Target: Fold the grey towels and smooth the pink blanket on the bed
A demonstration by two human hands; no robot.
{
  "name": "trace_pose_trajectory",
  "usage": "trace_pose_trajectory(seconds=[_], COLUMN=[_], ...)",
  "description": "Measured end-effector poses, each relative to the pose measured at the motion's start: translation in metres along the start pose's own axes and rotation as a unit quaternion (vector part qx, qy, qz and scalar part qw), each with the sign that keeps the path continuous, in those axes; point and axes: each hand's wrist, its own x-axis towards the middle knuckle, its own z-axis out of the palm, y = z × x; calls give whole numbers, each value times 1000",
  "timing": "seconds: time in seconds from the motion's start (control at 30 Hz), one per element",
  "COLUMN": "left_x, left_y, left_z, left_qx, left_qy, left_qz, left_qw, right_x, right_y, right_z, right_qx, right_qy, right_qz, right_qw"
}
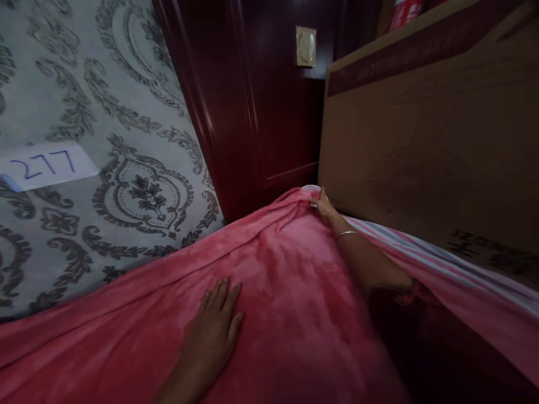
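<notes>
A pink fleece blanket [295,280] covers the bed across the lower part of the view. My left hand [214,331] lies flat on it with the fingers stretched out, holding nothing. My right hand [323,206] reaches to the far corner and its fingers are closed on the blanket's edge there, next to the cardboard. A thin bangle [348,234] sits on that wrist. A pink-and-white striped sheet [455,264] shows beside my right forearm, under the blanket's edge.
A big cardboard box [429,146] stands along the right side of the bed. A dark red wooden door [261,101] with a brass plate [305,46] is at the back. Patterned grey wallpaper [105,123] carries a paper label reading 277 [46,164].
</notes>
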Motion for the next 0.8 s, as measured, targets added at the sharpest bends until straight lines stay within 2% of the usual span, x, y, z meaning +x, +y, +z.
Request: trace_pose_trajectory(seconds=[0.07,0.17,0.27,0.33,0.4,0.5,0.6,0.63,0.67,0.7,0.77,0.8], left_x=[-2,-4,-5,-5,-5,-4,-4,-5,-5,-5,-6,-6], left_y=[0,-1,-3,-4,-5,-5,-4,-4,-4,-4,-5,-5], left_z=[0,1,3,4,4,4,4,4,3,3,3,3], left_qx=[4,-3,-17,-26,-32,-37,-43,-46,-48,-49,-49,-49], left_qy=[-4,-4,7,12,13,13,12,13,14,13,9,6], left_qz=[-1,7,13,13,13,11,6,5,5,4,3,4], left_qw=[1000,1000,1000,999,999,999,999,999,999,999,999,999], right_x=[6,7,5,3,2,1,5,8,10,11,14,15], right_y=[16,29,29,26,21,12,2,0,0,1,7,12], right_z=[8,17,14,9,9,17,28,30,30,27,18,11], right_qx=[-4,-68,-155,-152,-98,44,231,257,240,179,0,-82], right_qy=[11,28,78,90,74,7,-64,-70,-63,-52,-36,-33], right_qz=[16,0,23,70,101,96,17,-19,-49,-65,-51,-31], right_qw=[1000,997,984,982,987,994,971,964,968,980,998,996])
